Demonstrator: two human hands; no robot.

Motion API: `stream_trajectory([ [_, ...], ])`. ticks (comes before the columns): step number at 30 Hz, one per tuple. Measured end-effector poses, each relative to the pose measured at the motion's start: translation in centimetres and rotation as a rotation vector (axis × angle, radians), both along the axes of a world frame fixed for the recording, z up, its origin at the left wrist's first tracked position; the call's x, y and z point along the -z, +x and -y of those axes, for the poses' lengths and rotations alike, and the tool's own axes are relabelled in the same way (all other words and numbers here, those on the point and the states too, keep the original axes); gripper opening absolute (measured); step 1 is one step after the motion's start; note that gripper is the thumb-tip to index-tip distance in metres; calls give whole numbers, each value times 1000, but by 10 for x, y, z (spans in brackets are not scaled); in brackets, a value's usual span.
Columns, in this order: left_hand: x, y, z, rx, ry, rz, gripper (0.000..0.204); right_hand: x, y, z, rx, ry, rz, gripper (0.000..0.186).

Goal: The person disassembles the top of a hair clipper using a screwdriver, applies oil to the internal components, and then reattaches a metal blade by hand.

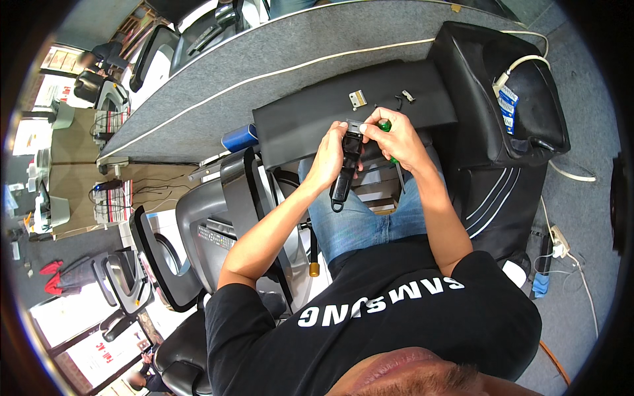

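Note:
I hold a black hair clipper [343, 178] upright with my left hand [330, 155], its fingers wrapped round the body. The thumb and fingers of my right hand [396, 142] are at the clipper's silver blade [353, 127]. A green-handled screwdriver [384, 124] is gripped in that same hand, its lower part showing below the fingers. On the black padded bench [297, 125] just beyond lie a loose metal blade plate [357, 99], a small metal piece [407, 96] and small dark bits.
A black armrest [492, 132] with blue packets is at the right, cables behind it. A blue box [239, 137] sits left of the bench. Grey-black chairs [198, 204] and a remote [214, 237] are at the left. Mirrors show people [105, 56].

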State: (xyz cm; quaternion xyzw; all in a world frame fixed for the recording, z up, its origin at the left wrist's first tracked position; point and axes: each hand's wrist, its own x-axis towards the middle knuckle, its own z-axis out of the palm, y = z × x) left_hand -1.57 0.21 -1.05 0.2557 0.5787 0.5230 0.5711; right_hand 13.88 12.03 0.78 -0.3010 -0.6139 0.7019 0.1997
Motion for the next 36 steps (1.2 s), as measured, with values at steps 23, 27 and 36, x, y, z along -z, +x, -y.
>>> stream_trajectory([
  [23, -10, 4, 0, -39, 47, -81, 35, -3, -2, 3, 21, 0, 8, 20],
  [27, -12, 4, -1, -58, 49, -74, 36, -5, -2, 4, 24, -12, 18, 21],
  [36, -13, 4, -1, -75, 57, -79, 37, -3, -1, 4, 0, -2, 16, 21],
])
